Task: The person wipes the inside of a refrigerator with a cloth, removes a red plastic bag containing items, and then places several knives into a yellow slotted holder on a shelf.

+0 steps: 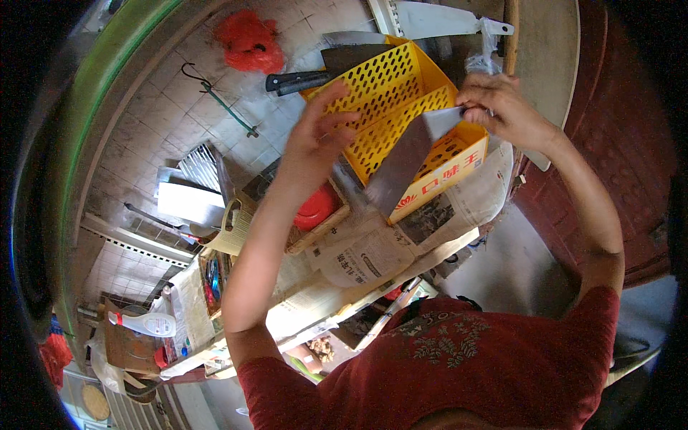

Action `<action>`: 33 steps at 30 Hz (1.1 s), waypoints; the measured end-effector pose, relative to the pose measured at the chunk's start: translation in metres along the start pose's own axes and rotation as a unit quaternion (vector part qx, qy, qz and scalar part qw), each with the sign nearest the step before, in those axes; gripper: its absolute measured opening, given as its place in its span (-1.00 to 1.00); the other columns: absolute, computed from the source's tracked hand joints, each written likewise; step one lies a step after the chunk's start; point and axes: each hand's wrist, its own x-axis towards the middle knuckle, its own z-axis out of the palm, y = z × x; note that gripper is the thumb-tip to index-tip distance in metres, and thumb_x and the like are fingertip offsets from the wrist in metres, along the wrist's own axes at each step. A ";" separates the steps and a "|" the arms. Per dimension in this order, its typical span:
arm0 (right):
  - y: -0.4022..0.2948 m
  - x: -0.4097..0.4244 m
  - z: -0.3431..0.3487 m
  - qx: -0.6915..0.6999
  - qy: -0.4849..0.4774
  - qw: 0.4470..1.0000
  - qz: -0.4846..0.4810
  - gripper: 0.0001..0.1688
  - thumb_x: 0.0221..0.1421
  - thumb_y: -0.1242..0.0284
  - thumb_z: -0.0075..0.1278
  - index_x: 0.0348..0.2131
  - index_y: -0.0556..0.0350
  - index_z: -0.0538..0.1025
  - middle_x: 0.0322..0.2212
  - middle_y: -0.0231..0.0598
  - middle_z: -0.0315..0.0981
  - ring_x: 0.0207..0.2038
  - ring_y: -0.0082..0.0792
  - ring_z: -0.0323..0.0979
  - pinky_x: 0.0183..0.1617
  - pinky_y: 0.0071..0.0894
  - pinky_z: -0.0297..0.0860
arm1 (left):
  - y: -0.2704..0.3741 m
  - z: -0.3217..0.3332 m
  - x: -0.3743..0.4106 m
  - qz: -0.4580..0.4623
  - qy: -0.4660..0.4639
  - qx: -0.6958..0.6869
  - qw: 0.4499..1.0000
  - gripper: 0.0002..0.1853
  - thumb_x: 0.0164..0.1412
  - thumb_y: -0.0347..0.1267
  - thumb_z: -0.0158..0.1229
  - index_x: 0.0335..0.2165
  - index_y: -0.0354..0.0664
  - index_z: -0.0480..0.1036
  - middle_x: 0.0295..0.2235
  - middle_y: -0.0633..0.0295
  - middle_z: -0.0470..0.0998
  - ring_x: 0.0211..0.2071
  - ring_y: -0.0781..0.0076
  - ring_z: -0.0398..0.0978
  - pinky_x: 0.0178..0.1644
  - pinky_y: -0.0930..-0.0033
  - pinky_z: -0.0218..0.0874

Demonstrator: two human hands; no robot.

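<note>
My right hand [492,105] grips a broad-bladed kitchen knife [406,156] at its upper end. The grey blade slants down to the left, across the near compartment of a yellow perforated plastic basket [389,97]. Its handle is mostly hidden by my fingers. My left hand [320,129] is raised at the basket's left side, blurred, fingers apart, holding nothing. Whether it touches the basket I cannot tell. Two black knife handles [298,81] jut out past the basket's far left corner, with dark blades [355,56] behind it. Red writing marks the basket's pale front panel.
Newspaper [371,258] lines the shelf beneath the basket. A red object [317,209] sits in a wooden box beside my left forearm. Left of it are a cream basket [234,226] and a spray bottle [145,324]. A large metal blade [441,21] is at the top.
</note>
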 end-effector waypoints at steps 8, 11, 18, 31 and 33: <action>0.041 -0.020 0.010 -0.191 -0.072 0.963 0.177 -0.77 -0.10 0.42 -0.03 -0.35 0.09 0.42 -0.41 -0.27 0.29 -0.23 -0.24 0.29 -0.23 -0.25 0.16 | 0.001 -0.060 -0.047 -0.126 0.104 0.131 0.978 -0.63 0.13 -0.50 -0.06 -0.05 -0.15 0.21 -0.16 0.27 0.33 -0.25 0.57 0.37 -0.25 0.60 0.17; 0.033 -0.016 0.028 -0.159 -0.140 0.955 0.209 -0.77 -0.08 0.39 -0.03 -0.36 0.10 0.42 -0.38 -0.27 0.31 -0.20 -0.23 0.30 -0.23 -0.22 0.19 | 0.004 -0.071 -0.071 -0.153 0.120 0.150 0.969 -0.66 0.13 -0.45 -0.02 -0.08 -0.16 0.24 -0.20 0.27 0.37 -0.27 0.58 0.35 -0.27 0.60 0.15; 0.033 -0.004 0.070 -0.112 -0.156 0.973 0.132 -0.79 -0.13 0.43 0.01 -0.39 0.12 0.42 -0.38 -0.17 0.32 -0.23 -0.19 0.32 -0.17 -0.21 0.21 | 0.017 -0.108 -0.119 -0.220 0.167 0.202 0.940 -0.70 0.12 -0.46 0.00 -0.12 -0.18 0.30 -0.26 0.30 0.40 -0.28 0.60 0.34 -0.29 0.62 0.13; 0.000 -0.006 0.068 -0.082 -0.062 0.993 0.057 -0.55 -0.28 0.52 0.09 -0.25 0.13 0.41 -0.19 -0.16 0.28 -0.04 -0.13 0.17 0.00 -0.22 0.17 | 0.002 -0.259 -0.153 -0.218 0.272 0.249 0.904 -0.73 0.06 -0.50 -0.04 -0.20 -0.24 0.37 -0.39 0.31 0.45 -0.41 0.59 0.40 -0.41 0.58 0.20; -0.001 -0.010 0.060 -0.057 -0.045 0.994 0.084 -0.57 -0.29 0.50 0.11 -0.28 0.13 0.43 -0.18 -0.15 0.28 -0.02 -0.10 0.16 0.04 -0.23 0.15 | -0.012 -0.245 -0.135 -0.242 0.216 0.272 0.906 -0.74 0.02 -0.51 0.02 -0.24 -0.26 0.40 -0.47 0.30 0.48 -0.45 0.58 0.41 -0.43 0.61 0.21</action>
